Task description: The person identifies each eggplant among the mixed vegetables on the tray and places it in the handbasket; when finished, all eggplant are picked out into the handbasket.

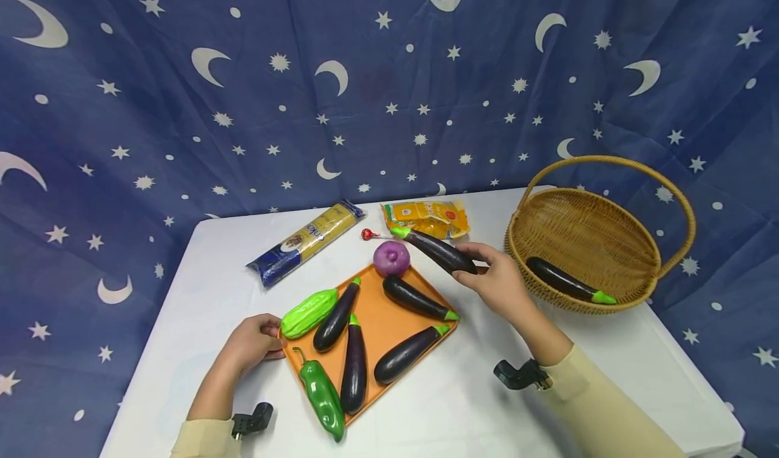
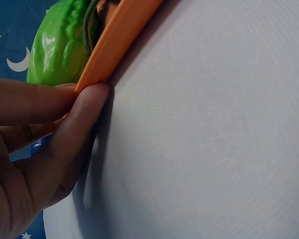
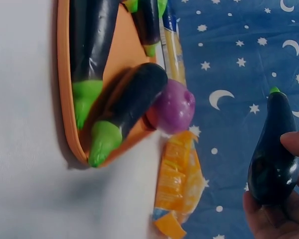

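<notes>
My left hand (image 1: pixel 251 341) pinches the left corner of the orange tray (image 2: pixel 105 55) between thumb and fingers. In the tray lie several eggplants (image 1: pixel 354 370), a light green bitter melon (image 1: pixel 309 314), a green pepper (image 1: pixel 322 398) reaching over the near edge, and a purple onion (image 1: pixel 391 258) at the far corner. My right hand (image 1: pixel 496 279) holds another eggplant (image 3: pixel 274 149) by its thick end, above the table between the tray and the wicker basket (image 1: pixel 517 241). Its green stem end points to the far left. One eggplant (image 1: pixel 566 279) lies inside the basket.
Behind the tray lie a blue-and-gold pasta packet (image 1: pixel 307 241), a red lollipop (image 1: pixel 367 234) and an orange-yellow packet (image 1: pixel 426 218). The basket's tall handle (image 1: pixel 608 160) arches over it at the table's right. A blue star-and-moon cloth (image 1: pixel 365 93) hangs behind the white table (image 1: pixel 462 404).
</notes>
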`<control>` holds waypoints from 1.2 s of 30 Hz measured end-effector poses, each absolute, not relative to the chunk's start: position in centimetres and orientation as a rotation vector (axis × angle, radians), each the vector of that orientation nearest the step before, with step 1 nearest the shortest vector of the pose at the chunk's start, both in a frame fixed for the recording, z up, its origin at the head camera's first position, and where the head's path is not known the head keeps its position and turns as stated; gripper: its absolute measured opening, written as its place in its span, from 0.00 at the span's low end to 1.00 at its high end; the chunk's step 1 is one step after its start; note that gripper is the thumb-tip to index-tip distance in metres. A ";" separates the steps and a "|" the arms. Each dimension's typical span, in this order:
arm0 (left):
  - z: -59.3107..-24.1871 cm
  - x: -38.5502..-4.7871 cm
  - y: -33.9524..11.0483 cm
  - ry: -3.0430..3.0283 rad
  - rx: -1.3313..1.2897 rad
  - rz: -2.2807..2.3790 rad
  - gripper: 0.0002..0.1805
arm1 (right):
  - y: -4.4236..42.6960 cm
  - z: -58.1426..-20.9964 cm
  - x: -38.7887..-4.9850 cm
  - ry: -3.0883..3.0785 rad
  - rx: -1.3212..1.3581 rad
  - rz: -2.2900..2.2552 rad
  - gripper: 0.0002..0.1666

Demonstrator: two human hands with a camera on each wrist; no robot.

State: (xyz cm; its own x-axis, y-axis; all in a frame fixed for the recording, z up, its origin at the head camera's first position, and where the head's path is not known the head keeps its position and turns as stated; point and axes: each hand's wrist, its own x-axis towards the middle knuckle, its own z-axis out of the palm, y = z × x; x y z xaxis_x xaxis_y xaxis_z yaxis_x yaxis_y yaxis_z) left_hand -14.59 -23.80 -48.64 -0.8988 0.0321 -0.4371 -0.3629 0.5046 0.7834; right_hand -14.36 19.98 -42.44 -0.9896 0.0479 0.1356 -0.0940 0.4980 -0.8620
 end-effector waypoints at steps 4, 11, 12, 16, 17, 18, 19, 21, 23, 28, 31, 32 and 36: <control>-48.7 -14.7 -23.8 2.358 -0.276 1.351 0.24 | 20.8 -41.6 -14.2 -2.603 0.006 1.514 0.29; -48.7 -14.7 -23.8 2.349 -0.282 1.344 0.24 | 22.3 -40.1 -14.1 -2.618 -0.051 1.404 0.29; -48.7 -14.7 -23.8 2.349 -0.276 1.345 0.24 | 22.5 -39.9 -14.1 -2.621 -0.056 1.392 0.29; -48.6 -14.8 -23.9 2.358 -0.267 1.337 0.24 | 23.0 -39.4 -14.1 -2.621 -0.078 1.409 0.29; -48.6 -14.8 -23.9 2.358 -0.265 1.337 0.24 | 23.1 -39.4 -14.1 -2.620 -0.082 1.415 0.29; -48.6 -14.8 -23.9 2.359 -0.266 1.334 0.24 | 23.3 -39.3 -14.2 -2.618 -0.089 1.419 0.29; -48.6 -14.8 -23.9 2.361 -0.265 1.328 0.24 | 23.4 -39.3 -14.2 -2.618 -0.094 1.420 0.29; -48.6 -14.8 -23.9 2.362 -0.267 1.321 0.24 | 23.7 -39.2 -14.2 -2.615 -0.102 1.413 0.29; -48.6 -14.8 -23.8 2.363 -0.269 1.315 0.24 | 24.0 -39.1 -14.2 -2.614 -0.112 1.403 0.29; -48.7 -14.9 -23.8 2.360 -0.266 1.313 0.24 | 24.8 -38.6 -13.9 -2.612 -0.141 1.386 0.30; -48.7 -14.9 -23.9 2.360 -0.265 1.315 0.24 | 25.2 -38.4 -13.8 -2.604 -0.135 1.372 0.30; -48.6 -14.9 -23.9 2.358 -0.264 1.318 0.24 | 25.3 -38.3 -13.7 -2.603 -0.135 1.369 0.30; -48.6 -14.9 -24.0 2.355 -0.254 1.325 0.23 | 25.9 -38.1 -13.6 -2.598 -0.130 1.356 0.30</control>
